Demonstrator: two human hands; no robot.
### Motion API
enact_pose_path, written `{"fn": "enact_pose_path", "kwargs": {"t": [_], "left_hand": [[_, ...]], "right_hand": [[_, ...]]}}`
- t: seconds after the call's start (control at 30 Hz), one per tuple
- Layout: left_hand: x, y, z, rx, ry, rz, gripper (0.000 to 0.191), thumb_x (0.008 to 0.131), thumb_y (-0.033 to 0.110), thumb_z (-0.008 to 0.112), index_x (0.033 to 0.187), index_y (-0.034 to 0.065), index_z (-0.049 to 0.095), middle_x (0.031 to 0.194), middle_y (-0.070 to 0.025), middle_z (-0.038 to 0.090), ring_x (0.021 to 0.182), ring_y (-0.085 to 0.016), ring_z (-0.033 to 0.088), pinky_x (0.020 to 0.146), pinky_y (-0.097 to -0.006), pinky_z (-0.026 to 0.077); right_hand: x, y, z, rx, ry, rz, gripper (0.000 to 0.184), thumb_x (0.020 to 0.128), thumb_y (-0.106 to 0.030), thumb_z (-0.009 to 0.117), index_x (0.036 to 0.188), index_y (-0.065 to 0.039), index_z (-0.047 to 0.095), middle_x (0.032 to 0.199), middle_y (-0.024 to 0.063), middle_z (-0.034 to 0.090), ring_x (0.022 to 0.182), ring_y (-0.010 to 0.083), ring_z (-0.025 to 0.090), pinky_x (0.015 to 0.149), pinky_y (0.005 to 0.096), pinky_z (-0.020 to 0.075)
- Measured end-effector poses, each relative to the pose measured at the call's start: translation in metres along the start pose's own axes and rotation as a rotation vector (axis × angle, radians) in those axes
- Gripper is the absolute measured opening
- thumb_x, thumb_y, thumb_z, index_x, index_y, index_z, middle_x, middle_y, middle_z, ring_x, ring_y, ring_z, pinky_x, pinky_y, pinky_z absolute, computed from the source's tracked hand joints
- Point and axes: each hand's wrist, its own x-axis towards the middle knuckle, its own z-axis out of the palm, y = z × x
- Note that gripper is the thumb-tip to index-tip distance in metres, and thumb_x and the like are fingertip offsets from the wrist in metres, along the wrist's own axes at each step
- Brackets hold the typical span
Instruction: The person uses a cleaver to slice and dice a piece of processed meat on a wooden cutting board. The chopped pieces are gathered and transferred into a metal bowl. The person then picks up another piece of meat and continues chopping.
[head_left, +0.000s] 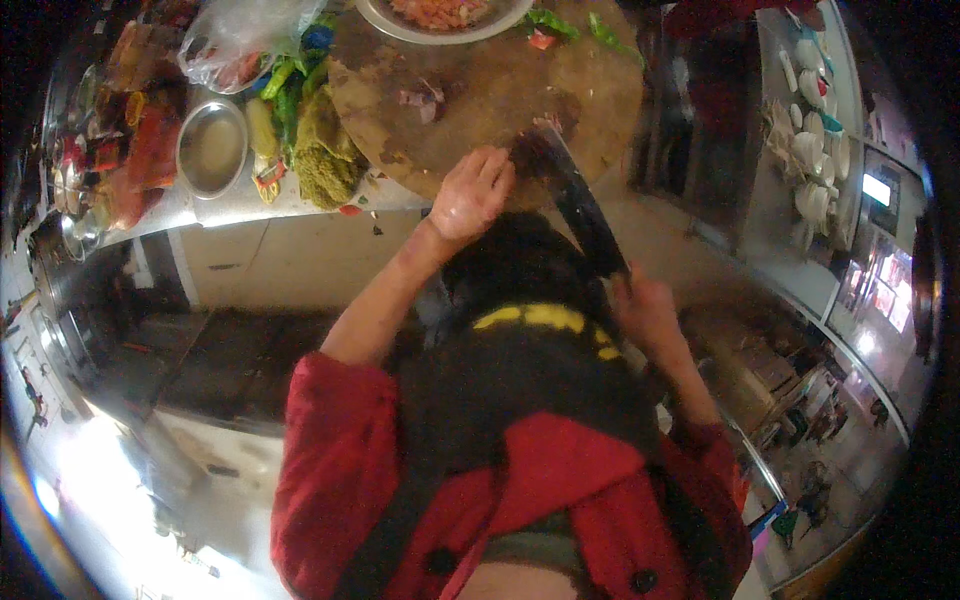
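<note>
My right hand (646, 304) grips the handle of a dark-bladed cleaver (589, 217). The blade slants up and to the left over the near edge of a round wooden chopping board (480, 82). My left hand (474, 191) is at the board's near edge, its fingers curled close to the blade. A dark patch beside those fingers is too blurred to tell whether it is blade or food. A small purplish scrap (426, 101) lies on the board, and more small bits (551, 120) are at the blade's tip.
A metal dish (367, 11) of chopped pinkish food stands at the board's far edge, near green pepper pieces (555, 24). To the left are green peppers (281, 86), a crumpled olive cloth (326, 161), a metal bowl (212, 148) and a plastic bag (244, 37). Stacked white bowls (814, 150) are at right.
</note>
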Motion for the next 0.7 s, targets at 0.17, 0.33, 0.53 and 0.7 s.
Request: {"fn": "enact_pose_path", "kwargs": {"t": [0.17, 0.33, 0.53, 0.7], "left_hand": [[0.001, 0.002, -0.001, 0.032, -0.004, 0.056, 0.038, 0.067, 0.009, 0.060, 0.103, -0.0032, 0.063, 0.112, -0.0174, 0.057, 0.104, -0.033, 0.057, 0.084, -0.0393, 0.052], [0.004, -0.001, -0.002, -0.023, 0.059, 0.113, 0.034, 0.066, 0.008, 0.062, 0.098, -0.0044, 0.064, 0.106, -0.0159, 0.059, 0.098, -0.032, 0.059, 0.082, -0.0385, 0.053], [0.004, -0.002, 0.001, -0.058, 0.063, 0.116, 0.033, 0.065, 0.007, 0.062, 0.096, -0.0052, 0.064, 0.104, -0.0162, 0.059, 0.096, -0.032, 0.060, 0.081, -0.0388, 0.053], [-0.003, -0.005, 0.002, -0.117, 0.033, 0.123, 0.033, 0.068, 0.009, 0.063, 0.098, -0.0042, 0.064, 0.112, -0.0211, 0.060, 0.101, -0.039, 0.060, 0.084, -0.0448, 0.054]], "right_hand": [[0.000, -0.012, -0.020, 0.037, -0.024, -0.035, 0.020, 0.095, -0.021, 0.054, 0.096, -0.001, 0.050, 0.074, 0.0257, 0.063, 0.069, 0.0463, 0.061, 0.061, 0.0530, 0.0489], [0.009, -0.016, -0.024, -0.077, -0.119, 0.009, 0.022, 0.096, -0.024, 0.053, 0.093, -0.002, 0.049, 0.076, 0.0248, 0.064, 0.070, 0.0454, 0.062, 0.061, 0.0523, 0.0498], [0.000, -0.009, -0.035, -0.177, -0.153, 0.032, 0.022, 0.096, -0.024, 0.052, 0.094, -0.003, 0.049, 0.078, 0.0231, 0.064, 0.070, 0.0436, 0.063, 0.060, 0.0512, 0.0503], [0.005, -0.011, -0.018, -0.076, -0.099, -0.014, 0.016, 0.092, -0.018, 0.057, 0.099, -0.006, 0.050, 0.078, 0.0243, 0.062, 0.073, 0.0460, 0.060, 0.060, 0.0531, 0.0457]]}}
